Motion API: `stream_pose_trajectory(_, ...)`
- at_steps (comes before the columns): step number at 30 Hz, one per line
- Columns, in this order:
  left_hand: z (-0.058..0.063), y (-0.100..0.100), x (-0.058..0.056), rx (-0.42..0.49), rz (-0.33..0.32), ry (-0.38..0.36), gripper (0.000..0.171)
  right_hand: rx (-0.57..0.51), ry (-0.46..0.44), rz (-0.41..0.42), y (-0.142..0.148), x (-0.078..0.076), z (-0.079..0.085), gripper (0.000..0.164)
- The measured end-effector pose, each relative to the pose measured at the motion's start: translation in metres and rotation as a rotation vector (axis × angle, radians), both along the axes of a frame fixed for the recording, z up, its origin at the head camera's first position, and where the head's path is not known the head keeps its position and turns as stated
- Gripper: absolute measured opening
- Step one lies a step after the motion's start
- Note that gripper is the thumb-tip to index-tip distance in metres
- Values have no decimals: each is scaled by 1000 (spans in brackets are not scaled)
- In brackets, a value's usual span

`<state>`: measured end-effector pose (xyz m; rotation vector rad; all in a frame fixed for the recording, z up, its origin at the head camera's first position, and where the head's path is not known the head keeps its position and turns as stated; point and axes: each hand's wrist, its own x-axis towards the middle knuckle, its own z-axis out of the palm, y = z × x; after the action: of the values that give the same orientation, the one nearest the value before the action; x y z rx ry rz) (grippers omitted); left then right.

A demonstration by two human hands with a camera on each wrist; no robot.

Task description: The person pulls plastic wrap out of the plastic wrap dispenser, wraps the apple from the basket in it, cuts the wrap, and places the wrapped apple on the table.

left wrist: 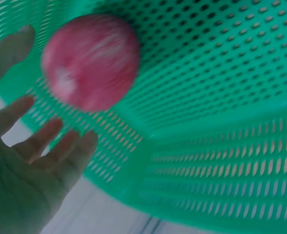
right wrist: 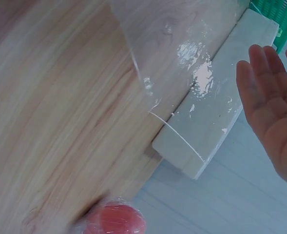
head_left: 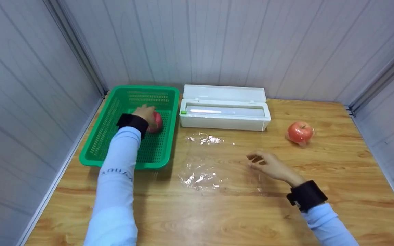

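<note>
My left hand (head_left: 144, 113) reaches down into the green basket (head_left: 84, 160), right beside a red apple (head_left: 157, 122). In the left wrist view its fingers (left wrist: 46, 136) are spread, with a gap between them and the apple (left wrist: 92, 61). Over the table my right hand (head_left: 268, 166) hovers with loosely bent fingers and holds nothing. Left of it lies a clear sheet of plastic wrap (head_left: 202, 176), drawn out from the white wrap dispenser box (head_left: 224, 123). A second apple (head_left: 300, 132), covered in shiny film, sits at the right.
The dispenser's lid (head_left: 224, 93) stands raised at the back, with the wrap roll (head_left: 226, 111) showing inside. A small green piece (head_left: 183, 112) is at the box's left end. Pale panel walls (head_left: 217, 41) enclose the wooden table (head_left: 190, 218) at the back and sides.
</note>
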<state>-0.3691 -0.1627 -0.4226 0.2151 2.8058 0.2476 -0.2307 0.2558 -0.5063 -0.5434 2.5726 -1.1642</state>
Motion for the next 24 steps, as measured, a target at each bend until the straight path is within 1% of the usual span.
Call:
stream_pose_trajectory(2,-9,-1,2,4,31,-21,82,6,-7,1,2,4,-2,40)
stream_pose_trajectory(5,-18,-2,3,17,42,-19,86,8,-1,2,3,7,-4,39)
stream_pose_trajectory(10,-23,-2,4,-6,39,-8,87,16,35,35,3,8,-5,37)
stream_pose_trajectory(15,-25,0,5,-37,17,32,82,33,20,41,5,10,-4,37)
stream_pose_trajectory(19,-25,-3,4,-38,33,24,78,66,29,28,5,11,-3,36)
stream_pose_trajectory(21,-23,-6,4,-40,30,30,78,101,44,17,4,11,-2,36)
stream_pose_trajectory(24,-14,-8,6,-53,17,64,79,150,68,-4,2,11,-1,37)
